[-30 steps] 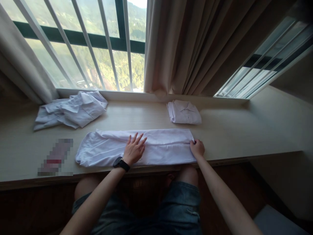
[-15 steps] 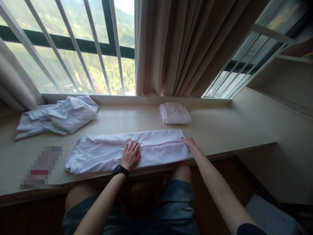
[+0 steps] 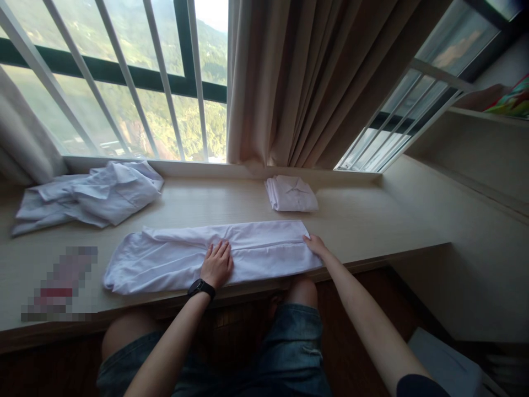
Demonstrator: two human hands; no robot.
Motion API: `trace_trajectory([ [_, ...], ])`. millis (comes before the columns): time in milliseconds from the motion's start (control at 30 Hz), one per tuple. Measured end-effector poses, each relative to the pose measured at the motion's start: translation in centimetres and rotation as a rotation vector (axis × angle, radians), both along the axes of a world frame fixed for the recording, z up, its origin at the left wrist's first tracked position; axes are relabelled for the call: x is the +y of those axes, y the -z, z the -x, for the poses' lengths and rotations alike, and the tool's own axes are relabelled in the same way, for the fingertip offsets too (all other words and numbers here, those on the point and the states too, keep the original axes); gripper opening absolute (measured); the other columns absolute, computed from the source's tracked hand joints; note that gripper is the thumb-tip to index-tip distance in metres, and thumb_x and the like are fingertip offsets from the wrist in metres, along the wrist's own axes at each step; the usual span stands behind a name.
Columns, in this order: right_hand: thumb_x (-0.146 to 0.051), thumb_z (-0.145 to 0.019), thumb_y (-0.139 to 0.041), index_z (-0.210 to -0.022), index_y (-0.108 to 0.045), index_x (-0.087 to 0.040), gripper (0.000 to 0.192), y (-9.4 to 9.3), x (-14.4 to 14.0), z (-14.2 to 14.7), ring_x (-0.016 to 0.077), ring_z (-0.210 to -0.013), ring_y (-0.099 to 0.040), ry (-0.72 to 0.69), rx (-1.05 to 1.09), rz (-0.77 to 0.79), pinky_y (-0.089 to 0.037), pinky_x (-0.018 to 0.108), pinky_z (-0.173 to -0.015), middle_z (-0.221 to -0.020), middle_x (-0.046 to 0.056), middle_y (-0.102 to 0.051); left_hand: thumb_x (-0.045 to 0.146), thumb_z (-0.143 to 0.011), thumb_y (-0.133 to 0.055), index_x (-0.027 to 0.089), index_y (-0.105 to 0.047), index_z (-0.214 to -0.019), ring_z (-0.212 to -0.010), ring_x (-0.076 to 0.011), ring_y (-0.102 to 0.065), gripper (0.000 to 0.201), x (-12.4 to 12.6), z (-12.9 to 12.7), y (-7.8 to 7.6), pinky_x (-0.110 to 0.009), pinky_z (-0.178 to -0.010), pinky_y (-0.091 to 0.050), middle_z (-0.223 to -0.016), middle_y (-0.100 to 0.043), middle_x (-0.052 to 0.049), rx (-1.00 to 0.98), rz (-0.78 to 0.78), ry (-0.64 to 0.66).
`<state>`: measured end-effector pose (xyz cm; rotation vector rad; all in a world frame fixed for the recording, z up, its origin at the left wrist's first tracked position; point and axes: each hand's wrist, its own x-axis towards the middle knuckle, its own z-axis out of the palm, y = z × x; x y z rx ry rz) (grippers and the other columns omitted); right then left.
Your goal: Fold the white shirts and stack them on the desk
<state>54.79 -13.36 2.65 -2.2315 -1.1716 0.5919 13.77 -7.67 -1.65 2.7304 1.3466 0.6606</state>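
Observation:
A white shirt (image 3: 264,259), folded into a long strip, lies along the front of the light wooden desk (image 3: 372,226). Its left end is rounded and wrinkled, while the right part is flatter, with a seam-like line along the middle. My left hand (image 3: 217,263) rests flat on the middle of the shirt, fingers stretched out, a black watch (image 3: 201,288) on the wrist. At the right end, my right hand (image 3: 316,245) pinches the shirt's edge between thumb and fingers. Behind it sits a neatly folded white shirt (image 3: 292,194) with its collar up top.
A loosely heaped white shirt (image 3: 91,193) lies at the back left. Near the front left edge is a pixelated, unreadable item (image 3: 61,284). Barred windows and a beige curtain (image 3: 289,82) stand behind the desk; a shelf unit (image 3: 475,182) closes the right side.
The view has shifted slightly, so most things sit a little further left. Both hands keep their places on the shirt; the right hand still pinches its right edge.

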Motion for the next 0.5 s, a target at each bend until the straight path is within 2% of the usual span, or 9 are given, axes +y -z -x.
trace_trajectory([
  [133,-0.04,-0.086,-0.057,-0.087,-0.073,-0.012,0.033,-0.6,-0.1,0.9,0.0245,-0.089,-0.067,0.051,-0.05,0.004,-0.048,0.029,-0.081,-0.082,0.014,-0.073,0.03,-0.097,-0.038,0.015,-0.058,-0.139,-0.141,-0.0295,-0.042,0.048,-0.1,0.1,0.0,-0.05,-0.122,-0.022,-0.146,-0.054,-0.011,-0.003,0.0,-0.01],
  [300,-0.044,-0.084,-0.053,-0.082,-0.072,-0.01,0.039,-2.5,0.3,0.6,0.0204,-0.075,-0.062,0.035,-0.075,-0.023,-0.044,0.025,-0.065,-0.07,0.009,-0.068,0.028,-0.097,-0.039,0.014,-0.058,-0.139,-0.141,-0.0288,-0.043,0.048,-0.1,0.1,0.3,-0.049,-0.122,-0.023,-0.146,-0.054,-0.011,-0.017,-0.002,-0.014],
  [400,-0.047,-0.083,-0.053,-0.081,-0.07,-0.009,0.042,-5.3,1.4,0.3,0.0177,-0.069,-0.057,-0.005,-0.087,-0.053,-0.04,0.024,-0.06,-0.069,0.005,-0.065,0.028,-0.098,-0.038,0.014,-0.058,-0.139,-0.141,-0.0283,-0.043,0.048,-0.2,0.1,0.4,-0.049,-0.122,-0.022,-0.145,-0.055,-0.011,-0.025,-0.003,-0.024],
  [500,-0.052,-0.082,-0.056,-0.076,-0.068,-0.011,0.043,-9.7,2.8,2.1,0.0152,-0.065,-0.052,-0.088,-0.158,-0.12,-0.037,0.024,-0.06,-0.065,0.002,-0.061,0.028,-0.097,-0.039,0.014,-0.058,-0.139,-0.141,-0.0281,-0.043,0.048,-0.2,0.2,0.4,-0.048,-0.122,-0.022,-0.146,-0.054,-0.011,-0.027,0.002,-0.028],
])
